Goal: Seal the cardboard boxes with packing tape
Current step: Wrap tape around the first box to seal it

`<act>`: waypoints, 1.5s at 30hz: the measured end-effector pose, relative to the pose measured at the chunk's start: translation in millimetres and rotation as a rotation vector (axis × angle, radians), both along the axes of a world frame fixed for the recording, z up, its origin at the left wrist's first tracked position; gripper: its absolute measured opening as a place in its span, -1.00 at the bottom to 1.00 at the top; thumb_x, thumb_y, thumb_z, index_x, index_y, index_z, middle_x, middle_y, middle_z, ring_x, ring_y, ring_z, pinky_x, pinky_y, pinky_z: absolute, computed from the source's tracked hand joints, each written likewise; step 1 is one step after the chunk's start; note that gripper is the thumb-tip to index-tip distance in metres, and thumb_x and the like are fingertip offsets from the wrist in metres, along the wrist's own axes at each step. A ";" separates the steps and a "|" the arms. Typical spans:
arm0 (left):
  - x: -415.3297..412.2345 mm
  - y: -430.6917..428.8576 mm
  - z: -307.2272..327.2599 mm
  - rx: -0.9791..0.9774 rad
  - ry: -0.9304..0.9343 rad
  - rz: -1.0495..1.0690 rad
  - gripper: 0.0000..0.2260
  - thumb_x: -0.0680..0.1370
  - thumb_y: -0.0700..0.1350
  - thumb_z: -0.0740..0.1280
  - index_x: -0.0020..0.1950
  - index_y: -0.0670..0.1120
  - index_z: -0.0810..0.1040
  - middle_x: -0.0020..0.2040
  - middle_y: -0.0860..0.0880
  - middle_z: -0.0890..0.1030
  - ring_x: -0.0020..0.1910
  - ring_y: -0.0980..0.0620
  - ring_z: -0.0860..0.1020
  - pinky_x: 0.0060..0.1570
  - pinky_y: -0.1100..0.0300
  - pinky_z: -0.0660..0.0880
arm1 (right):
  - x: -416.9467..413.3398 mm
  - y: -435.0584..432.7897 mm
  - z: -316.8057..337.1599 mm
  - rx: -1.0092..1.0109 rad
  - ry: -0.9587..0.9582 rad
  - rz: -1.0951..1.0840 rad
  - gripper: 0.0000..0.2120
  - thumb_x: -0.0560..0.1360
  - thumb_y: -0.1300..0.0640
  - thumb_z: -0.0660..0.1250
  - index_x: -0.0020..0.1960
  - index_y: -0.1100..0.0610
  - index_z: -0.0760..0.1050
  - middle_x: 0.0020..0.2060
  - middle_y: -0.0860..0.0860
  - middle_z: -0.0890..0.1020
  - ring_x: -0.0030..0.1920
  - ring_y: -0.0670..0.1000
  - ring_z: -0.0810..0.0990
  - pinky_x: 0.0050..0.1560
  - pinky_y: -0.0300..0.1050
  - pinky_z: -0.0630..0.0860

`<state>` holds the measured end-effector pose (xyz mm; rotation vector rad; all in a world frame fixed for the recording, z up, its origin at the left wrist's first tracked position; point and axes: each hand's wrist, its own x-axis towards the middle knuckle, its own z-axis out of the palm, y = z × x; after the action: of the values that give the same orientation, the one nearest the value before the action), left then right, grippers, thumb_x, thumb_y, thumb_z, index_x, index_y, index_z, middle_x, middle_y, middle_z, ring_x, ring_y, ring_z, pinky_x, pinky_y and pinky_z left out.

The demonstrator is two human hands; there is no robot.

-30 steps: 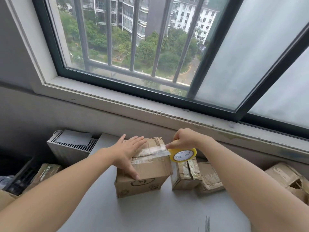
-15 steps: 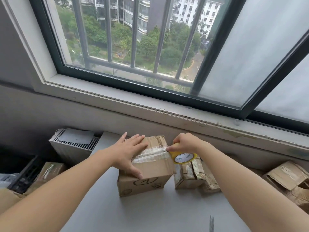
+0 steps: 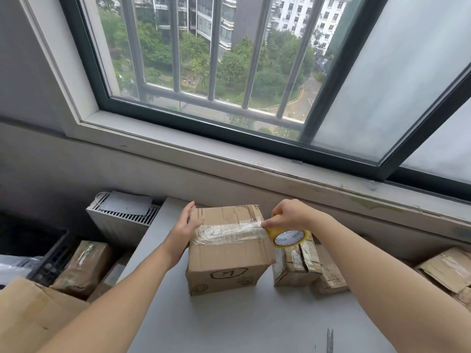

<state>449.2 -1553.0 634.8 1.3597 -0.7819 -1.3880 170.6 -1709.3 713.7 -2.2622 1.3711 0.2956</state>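
A brown cardboard box (image 3: 229, 261) stands on the grey table (image 3: 242, 324) below the window. A strip of clear packing tape (image 3: 229, 231) runs across its top from left edge to right edge. My left hand (image 3: 184, 229) lies flat against the box's left side, fingers straight, thumb on the top at the tape's left end. My right hand (image 3: 290, 215) grips the yellow tape roll (image 3: 289, 238) at the box's top right edge, with the tape stretched from the roll onto the box.
Small taped boxes (image 3: 303, 266) sit just right of the main box, and crumpled cardboard (image 3: 451, 273) lies at the far right. A white slatted unit (image 3: 122, 217) and more boxes (image 3: 81, 266) stand left of the table. A scissors tip (image 3: 329, 340) shows at the bottom edge.
My left hand slid off the box top to its left side. The tape strip is now laid bare across the whole top. My right hand and roll stay at the right edge.
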 end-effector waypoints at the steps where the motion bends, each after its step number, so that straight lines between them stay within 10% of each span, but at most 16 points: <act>1: -1.7 2.6 -2.6 -0.003 0.013 -0.028 -0.21 0.48 0.11 0.39 0.64 0.16 0.10 0.49 0.17 0.35 0.45 0.00 0.42 0.45 -0.08 0.39 | -0.9 0.9 -1.2 0.000 -0.001 -0.005 -0.43 0.41 -0.39 0.38 -0.27 0.15 0.57 -0.42 -0.03 0.48 -0.35 -0.02 0.43 -0.30 -0.06 0.33; 17: 21.5 23.6 -8.5 -0.012 0.006 -0.037 -0.68 0.71 -0.02 0.13 0.44 0.15 0.47 0.35 -0.02 0.59 0.40 -0.08 0.50 0.36 -0.17 0.46 | 14.3 25.5 -4.1 0.041 -0.045 -0.064 -0.43 0.40 -0.40 0.39 -0.21 0.15 0.63 -0.38 -0.03 0.53 -0.32 -0.04 0.47 -0.29 -0.08 0.35; 21: 15.9 26.8 1.9 -0.039 -0.056 0.015 -0.69 0.71 -0.11 0.15 0.38 0.15 0.52 0.25 0.05 0.64 0.29 -0.01 0.58 0.06 0.09 0.54 | 15.5 28.7 -6.4 0.036 -0.060 -0.093 -0.44 0.42 -0.38 0.41 -0.20 0.17 0.63 -0.39 -0.03 0.52 -0.33 -0.04 0.46 -0.30 -0.07 0.34; 24: 16.8 24.3 4.1 -0.070 -0.281 -0.011 -0.66 0.72 -0.08 0.21 0.50 0.09 0.39 0.29 0.15 0.59 0.36 0.00 0.53 0.18 0.14 0.51 | 16.1 30.3 -6.4 0.034 -0.072 -0.103 -0.47 0.44 -0.35 0.42 -0.21 0.16 0.65 -0.39 -0.03 0.53 -0.32 -0.05 0.47 -0.31 -0.09 0.35; 28: 15.4 4.8 14.1 -0.008 -0.963 -0.200 -0.28 0.66 0.05 0.32 0.69 0.00 -0.01 0.66 0.06 0.06 0.65 0.01 0.01 0.59 -0.16 0.08 | 15.6 32.6 -10.3 0.040 -0.065 -0.100 -0.49 0.43 -0.36 0.42 -0.20 0.11 0.67 -0.35 -0.01 0.59 -0.30 -0.04 0.52 -0.30 -0.08 0.39; 32: -13.9 -9.9 27.8 -0.066 -1.527 -0.443 -0.40 0.72 0.12 0.10 0.68 -0.01 -0.05 0.69 0.03 -0.15 0.66 -0.03 -0.22 0.51 -0.40 -0.18 | 15.7 34.7 -10.1 0.038 -0.059 -0.103 -0.53 0.45 -0.37 0.42 -0.23 0.06 0.65 -0.33 -0.01 0.61 -0.29 -0.04 0.53 -0.29 -0.09 0.40; 45: -69.7 -30.5 20.5 -0.037 -1.567 -0.538 -0.26 0.64 0.38 -0.12 0.69 -0.03 -0.15 0.70 0.01 -0.13 0.66 -0.03 -0.20 0.47 -0.45 -0.26 | 14.8 33.2 -11.7 -0.003 -0.039 -0.076 -0.51 0.41 -0.41 0.42 -0.25 0.04 0.65 -0.31 0.02 0.66 -0.27 -0.03 0.57 -0.27 -0.07 0.47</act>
<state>379.5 -1583.5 655.4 2.2026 -2.2561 -0.3510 185.4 -1676.0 702.0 -2.2003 1.4349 0.2233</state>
